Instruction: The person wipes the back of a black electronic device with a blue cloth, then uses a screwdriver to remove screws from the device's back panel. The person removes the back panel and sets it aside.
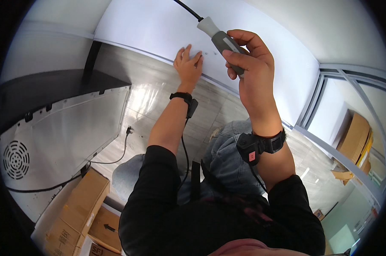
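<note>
My right hand (pixel 257 57) is closed around the grey handle of a screwdriver (pixel 228 42). The handle tilts up to the left, and its dark shaft runs out past the top of the picture. Below and left of it, my left hand (pixel 187 66) rests near the edge of a white tabletop (pixel 141 25), fingers spread and fingertips touching the surface. Beside those fingertips lie a few tiny screw-like pieces (pixel 211 53), too small to make out well.
To my left stands a metal appliance (pixel 73 123) with a black top and a round vent. A cable with a plug (pixel 129 130) lies on the tiled floor. Cardboard boxes (pixel 84 200) sit at the lower left. On the right is a grey metal frame (pixel 314 100) with another carton (pixel 354 136) behind it.
</note>
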Action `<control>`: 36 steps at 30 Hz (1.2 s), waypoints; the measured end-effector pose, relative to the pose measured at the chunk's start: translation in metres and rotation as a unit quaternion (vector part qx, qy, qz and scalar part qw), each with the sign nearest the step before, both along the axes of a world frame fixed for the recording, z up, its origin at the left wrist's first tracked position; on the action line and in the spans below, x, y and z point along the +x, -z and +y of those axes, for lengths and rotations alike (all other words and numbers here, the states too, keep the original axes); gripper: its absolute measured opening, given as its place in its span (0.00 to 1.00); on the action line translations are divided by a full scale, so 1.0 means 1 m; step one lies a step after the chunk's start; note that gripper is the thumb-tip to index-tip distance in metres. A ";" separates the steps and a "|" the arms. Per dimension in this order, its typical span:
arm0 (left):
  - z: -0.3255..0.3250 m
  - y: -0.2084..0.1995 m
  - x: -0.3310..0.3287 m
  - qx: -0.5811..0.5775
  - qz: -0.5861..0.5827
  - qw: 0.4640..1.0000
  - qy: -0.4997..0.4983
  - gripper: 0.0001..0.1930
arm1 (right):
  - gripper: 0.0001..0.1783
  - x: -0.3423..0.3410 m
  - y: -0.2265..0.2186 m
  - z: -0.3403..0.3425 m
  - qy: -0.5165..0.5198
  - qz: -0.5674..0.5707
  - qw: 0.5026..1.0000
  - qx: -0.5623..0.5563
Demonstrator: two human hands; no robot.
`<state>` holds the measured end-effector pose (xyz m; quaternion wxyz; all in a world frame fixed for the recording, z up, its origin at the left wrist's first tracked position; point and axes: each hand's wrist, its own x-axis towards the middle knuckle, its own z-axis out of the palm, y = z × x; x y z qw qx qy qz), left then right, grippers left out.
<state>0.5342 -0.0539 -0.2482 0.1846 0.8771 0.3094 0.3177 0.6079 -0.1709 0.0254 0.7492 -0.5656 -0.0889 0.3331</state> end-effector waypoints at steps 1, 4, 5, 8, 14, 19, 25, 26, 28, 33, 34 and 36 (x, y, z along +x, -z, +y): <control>0.001 0.000 -0.002 0.004 -0.006 1.000 0.004 0.11 | 0.16 -0.003 0.001 0.004 -0.005 0.003 1.000 0.003; 0.016 -0.003 -0.015 -0.023 -0.026 0.998 0.049 0.15 | 0.17 -0.017 -0.003 0.019 -0.047 -0.014 0.999 -0.012; 0.021 -0.007 -0.021 -0.038 -0.065 0.995 0.068 0.18 | 0.18 -0.022 0.000 0.027 -0.059 -0.003 0.998 0.005; 0.024 -0.045 -0.058 -0.198 -0.115 0.971 0.062 0.15 | 0.19 -0.042 0.000 0.045 -0.124 -0.044 0.991 0.041; 0.045 -0.191 -0.180 -0.459 -0.325 0.822 0.092 0.13 | 0.25 -0.103 -0.019 0.067 -0.276 -0.002 0.951 0.138; 0.037 -0.324 -0.295 -0.416 -0.436 0.791 0.106 0.20 | 0.24 -0.168 -0.049 0.068 -0.372 -0.015 0.915 0.154; 0.031 -0.396 -0.413 -0.330 -0.471 0.813 0.090 0.24 | 0.20 -0.281 -0.113 0.061 -0.376 -0.055 0.910 0.167; 0.033 -0.403 -0.426 -0.321 -0.472 0.816 0.092 0.24 | 0.19 -0.297 -0.121 0.059 -0.386 -0.080 0.903 0.173; 0.034 -0.413 -0.447 -0.319 -0.493 0.806 0.070 0.22 | 0.20 -0.326 -0.125 0.052 -0.385 -0.122 0.898 0.177; 0.044 -0.419 -0.490 -0.339 -0.525 0.778 0.071 0.18 | 0.23 -0.390 -0.137 0.028 -0.341 -0.045 0.921 0.185; 0.046 -0.418 -0.495 -0.342 -0.534 0.769 0.077 0.17 | 0.23 -0.401 -0.139 0.025 -0.322 -0.017 0.927 0.192; 0.048 -0.418 -0.504 -0.354 -0.549 0.750 0.099 0.16 | 0.21 -0.421 -0.139 0.021 -0.284 0.044 0.935 0.208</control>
